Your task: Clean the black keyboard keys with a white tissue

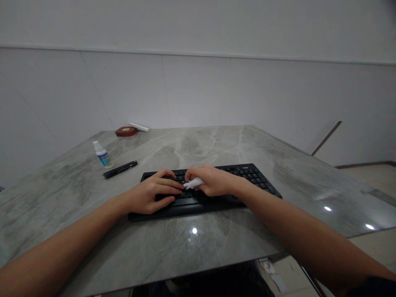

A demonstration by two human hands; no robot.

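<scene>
A black keyboard (198, 208) lies on the grey marbled table in front of me. My left hand (156, 192) rests on its left part with the fingers stretched out over the keys. Near the middle of the keys, my right hand (212, 180) pinches a crumpled white tissue (194, 183), which touches the keyboard. The tissue sits just beside my left fingertips. Part of the keys is hidden under both hands.
A white spray bottle (103, 155) with a blue label stands at the left, beside a long black object (120, 169). Farther back lie a reddish-brown case (125, 131) and a white flat bar (139, 127). The wall (198, 90) rises behind the table (198, 148).
</scene>
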